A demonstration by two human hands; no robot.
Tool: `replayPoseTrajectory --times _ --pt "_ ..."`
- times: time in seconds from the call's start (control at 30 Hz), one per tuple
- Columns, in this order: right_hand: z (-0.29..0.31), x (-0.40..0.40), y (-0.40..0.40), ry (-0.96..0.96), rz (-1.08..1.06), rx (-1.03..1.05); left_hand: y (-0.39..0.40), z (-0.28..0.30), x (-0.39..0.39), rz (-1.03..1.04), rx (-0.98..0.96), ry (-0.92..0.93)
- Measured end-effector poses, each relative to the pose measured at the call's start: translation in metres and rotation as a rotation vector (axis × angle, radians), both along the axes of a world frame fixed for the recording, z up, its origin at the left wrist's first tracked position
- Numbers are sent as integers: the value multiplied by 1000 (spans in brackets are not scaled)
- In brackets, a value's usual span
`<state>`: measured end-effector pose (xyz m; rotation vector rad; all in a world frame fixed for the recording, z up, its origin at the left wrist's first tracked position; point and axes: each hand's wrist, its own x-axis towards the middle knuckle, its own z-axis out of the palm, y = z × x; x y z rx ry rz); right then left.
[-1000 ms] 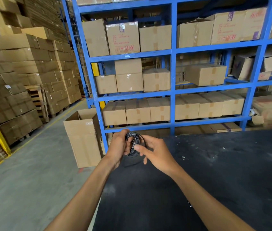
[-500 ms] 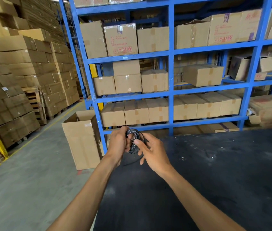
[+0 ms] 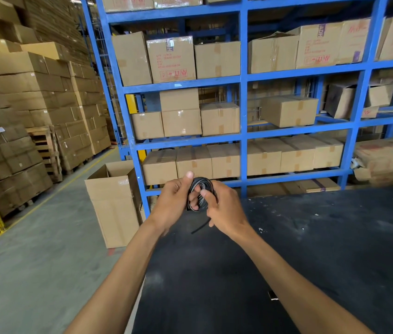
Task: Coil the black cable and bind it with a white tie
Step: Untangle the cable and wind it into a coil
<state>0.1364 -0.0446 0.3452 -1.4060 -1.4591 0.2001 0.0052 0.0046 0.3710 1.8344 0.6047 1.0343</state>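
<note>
Left hand (image 3: pixel 173 201): fingers curled round the left side of the coiled black cable (image 3: pixel 199 192), thumb raised above the coil's top edge. Right hand (image 3: pixel 224 208): fingers curled round the right side of the same coil, thumb pressed across its front. The coil is held upright between the two hands, in the air above the far left corner of the black table (image 3: pixel 287 261). Pale streaks run along the loops; whether they belong to a white tie or are glints on the cable cannot be told. A short free cable end (image 3: pixel 200 228) sticks out below the right hand, slanting down to the left, clear of the table surface. Both forearms reach in from the near edge. Just left of the table an open cardboard box (image 3: pixel 113 208) stands on the grey concrete floor (image 3: pixel 33 261). Beyond the hands rises a blue steel rack (image 3: pixel 243 92) loaded with sealed cartons. At far left, stacked cartons (image 3: pixel 21 104) stand on wooden pallets.
</note>
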Motion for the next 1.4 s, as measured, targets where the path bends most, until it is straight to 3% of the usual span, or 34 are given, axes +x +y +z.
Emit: replayPoseTrajectory --times 0.2,0.33,0.47,0.57,0.7,0.87,1.03,1.13,1.23,1.4 --pt "7 7 -3 -138 -11 -14 1 0 -16 -159 161 145" --pt "10 8 -4 -140 49 -81 5 -6 -22 -191 147 148" --pt "6 9 -6 113 206 -138 9 -18 -19 -152 -8 88" --pt "-6 13 -11 352 263 -72 7 -18 -15 -116 -181 -78" --pt "-19 11 -17 428 229 68 6 -10 -15 -83 -394 -323" --pt "-22 16 -18 252 176 44 2 -7 -16 -90 -534 -408" --pt "-24 21 -23 -74 362 -6 4 -3 -19 -89 -694 -549" --pt "-22 20 -22 -240 250 178 1 -2 -14 -62 -741 -551" --pt "-18 17 -20 -563 108 437 -3 -3 -9 -35 -767 -551" --pt "-6 12 -18 -729 172 603 -9 -4 -4 -55 -744 -500"
